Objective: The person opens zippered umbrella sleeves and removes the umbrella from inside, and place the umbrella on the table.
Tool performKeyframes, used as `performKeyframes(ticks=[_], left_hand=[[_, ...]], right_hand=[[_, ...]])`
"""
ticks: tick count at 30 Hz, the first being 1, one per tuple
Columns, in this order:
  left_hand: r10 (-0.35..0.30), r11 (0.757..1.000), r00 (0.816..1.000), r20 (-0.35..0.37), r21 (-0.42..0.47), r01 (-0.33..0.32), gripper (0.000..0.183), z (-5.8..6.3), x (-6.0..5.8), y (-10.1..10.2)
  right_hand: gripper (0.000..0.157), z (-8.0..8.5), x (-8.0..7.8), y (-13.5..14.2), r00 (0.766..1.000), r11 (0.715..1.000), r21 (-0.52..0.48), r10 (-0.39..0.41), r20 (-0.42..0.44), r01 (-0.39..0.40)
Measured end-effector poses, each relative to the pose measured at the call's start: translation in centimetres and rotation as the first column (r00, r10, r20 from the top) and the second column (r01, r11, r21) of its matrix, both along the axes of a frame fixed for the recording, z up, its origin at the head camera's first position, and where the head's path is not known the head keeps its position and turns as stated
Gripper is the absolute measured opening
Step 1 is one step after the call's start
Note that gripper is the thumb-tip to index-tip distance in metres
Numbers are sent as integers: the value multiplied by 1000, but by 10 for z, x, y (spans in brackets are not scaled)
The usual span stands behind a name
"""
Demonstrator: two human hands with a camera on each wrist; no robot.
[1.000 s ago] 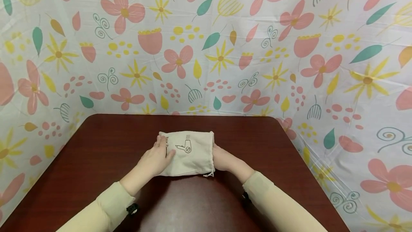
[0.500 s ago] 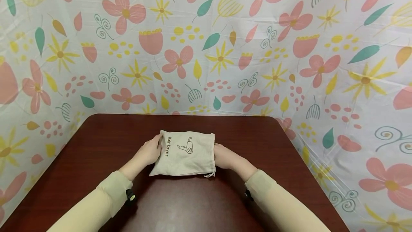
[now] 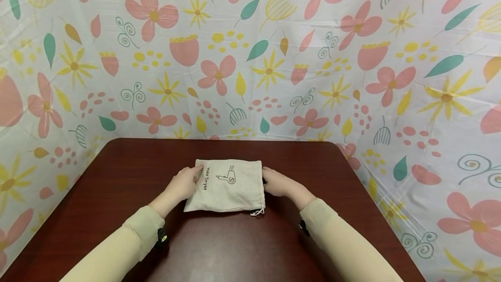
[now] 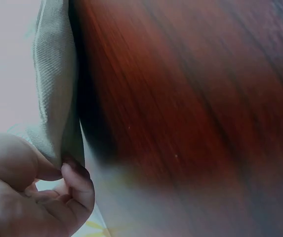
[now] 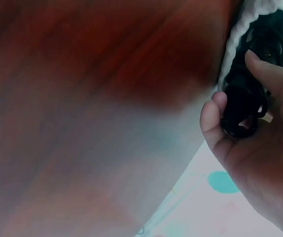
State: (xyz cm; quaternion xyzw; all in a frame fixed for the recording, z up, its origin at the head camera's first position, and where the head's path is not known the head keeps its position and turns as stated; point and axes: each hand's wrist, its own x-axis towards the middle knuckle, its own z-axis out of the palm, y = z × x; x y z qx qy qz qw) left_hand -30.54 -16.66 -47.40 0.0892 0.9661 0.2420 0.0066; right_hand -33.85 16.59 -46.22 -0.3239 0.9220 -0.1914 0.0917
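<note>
A cream cloth drawstring bag [image 3: 231, 195], printed "Hair Dryer" with a dryer drawing, lies sideways on the table with its mouth to the right. My left hand [image 3: 181, 185] pinches the closed end; in the left wrist view, thumb and fingers [image 4: 82, 185] meet on the bag's edge. At the mouth, my right hand [image 3: 278, 182] grips a black cord bundle [image 5: 242, 106] with loops, thumb on one side and fingers curled on the other. More black material reaches into the bag, where cloth hides it. White drawstring ends [image 3: 257, 212] hang at the mouth's near corner.
The dark reddish-brown table [image 3: 219, 251] has a glossy top, and its far edge runs behind the bag. A white curtain [image 3: 250, 77] with printed flowers surrounds the table at the back and sides.
My left hand has gone from lying over the bag's printed end to pinching its edge. My right hand has shifted slightly right, and black material now shows at the mouth.
</note>
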Motion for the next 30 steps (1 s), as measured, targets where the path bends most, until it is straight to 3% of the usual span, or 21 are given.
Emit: performKeyframes(ticks=[5, 9, 12, 15, 17, 18, 20, 24, 30], left_hand=[[-32, 999, 998, 47, -30, 34, 62, 1, 0, -3], [-115, 990, 986, 120, -67, 123, 63, 8, 1, -14], [-233, 969, 952, 198, -41, 245, 74, 19, 0, -26], [-337, 937, 890, 306, 20, 348, 97, 32, -2, -35], [-369, 924, 860, 353, 36, 381, 115, 36, -4, -38], [-372, 920, 854, 363, 25, 390, 122, 36, -5, -38], [-383, 912, 855, 351, -3, 410, 133, 35, -6, -36], [-396, 887, 877, 273, -133, 442, 142, 25, -8, -29], [-350, 863, 915, 202, -311, 399, 150, 8, -9, -22]], right_hand=[[41, 0, -8, 2, 999, 999, 25, -31, 32, 30], [42, -1, -10, 1, 998, 998, 44, -45, 34, 44], [43, 0, -10, -1, 998, 998, 53, -47, 31, 46], [43, 1, -8, -1, 998, 997, 56, -55, 38, 53], [42, 2, -8, -1, 997, 997, 50, -60, 42, 58], [41, 2, -7, -1, 997, 997, 46, -61, 43, 59], [41, 2, -7, 0, 997, 997, 45, -59, 42, 58], [43, 1, -6, 0, 998, 997, 52, -52, 33, 51], [50, -1, -4, 0, 996, 993, 81, -85, 17, 83]])
